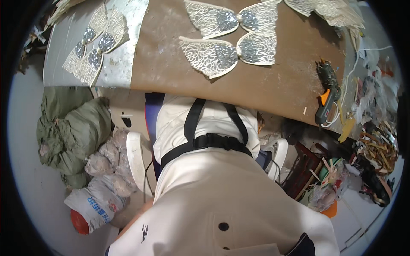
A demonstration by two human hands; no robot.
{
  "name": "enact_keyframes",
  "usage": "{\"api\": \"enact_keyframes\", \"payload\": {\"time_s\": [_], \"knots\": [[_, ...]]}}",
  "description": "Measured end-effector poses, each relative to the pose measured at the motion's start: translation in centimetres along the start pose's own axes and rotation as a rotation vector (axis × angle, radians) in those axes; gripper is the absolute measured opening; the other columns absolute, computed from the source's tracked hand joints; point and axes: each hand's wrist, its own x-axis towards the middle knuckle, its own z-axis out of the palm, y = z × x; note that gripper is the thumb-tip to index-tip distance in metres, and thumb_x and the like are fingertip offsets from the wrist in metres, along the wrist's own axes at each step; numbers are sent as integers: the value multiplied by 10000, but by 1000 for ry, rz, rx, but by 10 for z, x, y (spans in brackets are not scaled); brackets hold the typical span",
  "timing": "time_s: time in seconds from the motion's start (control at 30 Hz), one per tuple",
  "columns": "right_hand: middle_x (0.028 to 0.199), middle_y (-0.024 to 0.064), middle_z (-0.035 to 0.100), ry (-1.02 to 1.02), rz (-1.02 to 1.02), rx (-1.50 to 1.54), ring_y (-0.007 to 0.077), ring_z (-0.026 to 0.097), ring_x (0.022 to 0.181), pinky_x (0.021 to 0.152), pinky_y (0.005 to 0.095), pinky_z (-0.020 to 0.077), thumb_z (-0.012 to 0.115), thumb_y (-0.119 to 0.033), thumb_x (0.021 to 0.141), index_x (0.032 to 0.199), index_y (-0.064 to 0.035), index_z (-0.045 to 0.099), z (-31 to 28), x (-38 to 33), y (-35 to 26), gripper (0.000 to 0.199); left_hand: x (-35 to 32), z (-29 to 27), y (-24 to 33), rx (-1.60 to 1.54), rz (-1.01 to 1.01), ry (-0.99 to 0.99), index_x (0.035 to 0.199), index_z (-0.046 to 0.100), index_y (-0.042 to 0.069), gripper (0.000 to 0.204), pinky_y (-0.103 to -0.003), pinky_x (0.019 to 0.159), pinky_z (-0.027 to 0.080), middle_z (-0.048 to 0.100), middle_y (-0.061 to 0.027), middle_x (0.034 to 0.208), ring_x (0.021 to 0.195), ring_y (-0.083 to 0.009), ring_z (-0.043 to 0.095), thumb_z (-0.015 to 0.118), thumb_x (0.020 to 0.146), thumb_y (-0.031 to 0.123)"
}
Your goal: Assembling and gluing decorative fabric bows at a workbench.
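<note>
Neither of my hands shows; only a strip of bare arm (136, 218) is visible beside my light shirt at the lower left. On the brown part of the table lie two cream lace bow-shaped pieces (256, 48) with silvery sequined centres, one behind the other. Two similar lace pieces (90, 64) rest at an angle on the grey part at the left. A glue gun (326, 106) with an orange trigger lies at the table's right end, its nozzle pointing away from me. Nothing visible touches any of these pieces.
The table (171, 79) has its near edge in front of my lap. Green cloth sacks (81, 123) and a white bag (96, 205) stand on the floor at left. Chair armrests (135, 160) flank me. Scraps and strips (376, 147) pile up at right, near a white cord.
</note>
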Motion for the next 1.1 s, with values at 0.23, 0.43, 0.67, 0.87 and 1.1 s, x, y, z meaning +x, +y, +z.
{"api": "enact_keyframes", "payload": {"time_s": [0.23, 0.43, 0.67, 0.87, 1.1], "knots": [[1139, 142, 661, -192, 81, -241, 242, 635, 906, 826, 353, 502, 657, -257, 842, 1290, -3, 517, 10, -4, 33, 534, -23, 66, -55, -90, -174, 46, 888, 694, 41, 150, -366, 655, 515, 664, -199, 766, 692, -348, 660, 594, 819, 130], [1102, 136, 670, -357, 99, -465, 244, 635, 894, 802, 353, 504, 668, -241, 826, 1234, -11, 558, 13, 17, 47, 481, -37, 113, -99, -161, -301, 129, 892, 699, 46, 163, -371, 656, 515, 665, -203, 774, 700, -355, 660, 588, 819, 139], [1059, 128, 680, -514, 98, -783, 246, 635, 880, 773, 353, 507, 681, -222, 807, 1170, -21, 606, 3, 42, 36, 421, -38, 163, -134, -286, -416, 261, 897, 705, 51, 177, -377, 658, 516, 666, -208, 782, 709, -363, 660, 581, 818, 149], [1022, 122, 689, -508, 14, -1062, 248, 634, 868, 748, 353, 509, 692, -205, 791, 1114, -29, 646, -4, 70, 1, 371, 24, 156, -144, -380, -363, 401, 901, 710, 56, 190, -382, 659, 517, 666, -212, 789, 718, -370, 660, 574, 818, 158], [790, 86, 687, -170, -1067, -788, 146, 658, 690, 617, 262, 507, 633, -73, 883, 992, -2, 710, 116, -67, -352, 151, 20, -128, 125, 77, 752, 162, 897, 742, 42, 175, -344, 562, 467, 632, -126, 695, 584, -276, 587, 601, 798, 72]]}}
